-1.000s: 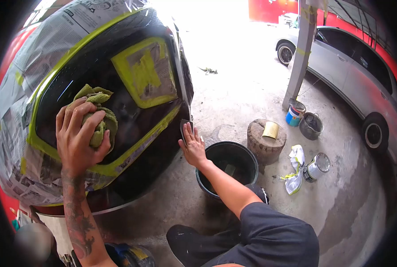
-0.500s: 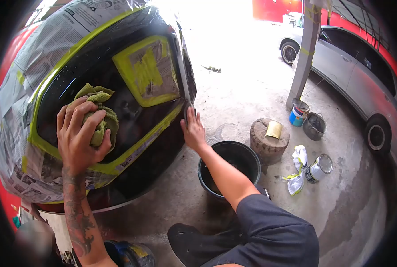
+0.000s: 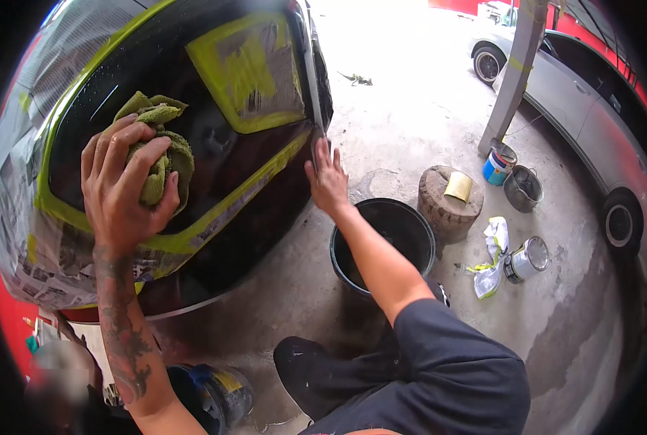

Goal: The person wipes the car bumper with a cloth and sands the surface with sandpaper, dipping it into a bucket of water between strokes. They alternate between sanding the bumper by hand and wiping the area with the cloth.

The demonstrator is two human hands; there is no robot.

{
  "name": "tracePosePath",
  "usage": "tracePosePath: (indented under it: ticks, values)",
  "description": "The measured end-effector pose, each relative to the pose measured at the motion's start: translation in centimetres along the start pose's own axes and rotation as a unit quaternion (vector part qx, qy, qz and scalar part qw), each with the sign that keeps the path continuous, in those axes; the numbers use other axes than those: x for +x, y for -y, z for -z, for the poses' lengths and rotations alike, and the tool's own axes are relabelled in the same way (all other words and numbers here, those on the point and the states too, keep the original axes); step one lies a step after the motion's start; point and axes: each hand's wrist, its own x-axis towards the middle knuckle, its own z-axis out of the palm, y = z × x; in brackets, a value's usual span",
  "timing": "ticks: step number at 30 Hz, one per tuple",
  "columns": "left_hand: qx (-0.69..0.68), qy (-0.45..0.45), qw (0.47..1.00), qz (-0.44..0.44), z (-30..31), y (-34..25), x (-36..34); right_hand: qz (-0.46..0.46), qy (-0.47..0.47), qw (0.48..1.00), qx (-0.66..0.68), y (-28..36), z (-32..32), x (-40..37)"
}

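My left hand (image 3: 124, 181) is wrapped round a bunched green cloth (image 3: 173, 170), held against the glossy black car panel (image 3: 215, 170). The panel is bordered with yellow-green masking tape (image 3: 240, 192) and has a taped-over patch (image 3: 255, 72) in its upper part. At the panel's right edge, my right hand (image 3: 328, 177) lies with its fingers stretched out and the thumb apart. Some of the palm side is hidden against the dark edge, so I cannot see whether anything thin lies under it. Newspaper (image 3: 70, 261) covers the bodywork around the panel.
Below my right forearm stands a black bucket (image 3: 383, 210). Beside it, a yellowish sheet (image 3: 458, 185) lies on a round stump (image 3: 450, 214). Paint cans (image 3: 499, 165), a crumpled plastic bag (image 3: 490, 264) and a post (image 3: 519, 72) are farther right, near a grey car (image 3: 570, 94). Another person (image 3: 63, 377) is at lower left.
The view has shifted, so the car sits higher in the picture. My right hand has slid a little along the panel's edge. My left hand still grips the cloth.
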Motion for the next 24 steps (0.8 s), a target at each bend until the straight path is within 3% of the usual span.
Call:
tracePosePath:
  ticks: [3,7,10,12,14,17,20,24]
  values:
    - [0.001,-0.001,1.000,0.000,-0.1,0.0,-0.1,0.038,0.055,0.995,-0.079,0.1,0.5,-6.5]
    - [-0.002,-0.002,1.000,-0.001,-0.1,0.0,0.0,-0.016,0.023,0.998,-0.051,1.1,1.5,-1.3]
    - [-0.002,-0.003,1.000,-0.001,0.0,0.1,0.0,-0.002,-0.010,0.998,-0.060,1.4,0.4,-2.1]
    - [-0.002,-0.006,1.000,-0.002,-0.1,0.1,-0.1,0.016,0.068,0.991,-0.114,3.2,1.6,-6.5]
    - [-0.001,-0.008,1.000,-0.004,-0.1,0.2,-0.1,0.060,0.081,0.987,-0.126,3.1,1.9,-9.0]
    - [0.012,-0.005,1.000,-0.004,-0.1,0.1,-0.2,0.029,0.039,0.990,-0.134,3.0,2.0,-5.6]
    - [0.011,-0.005,1.000,-0.005,-0.2,0.4,-0.3,-0.044,0.067,0.987,-0.137,5.7,2.4,-3.7]
    - [0.011,0.001,1.000,-0.007,-0.1,0.4,-0.4,0.006,0.054,0.994,-0.095,6.7,0.3,-7.4]
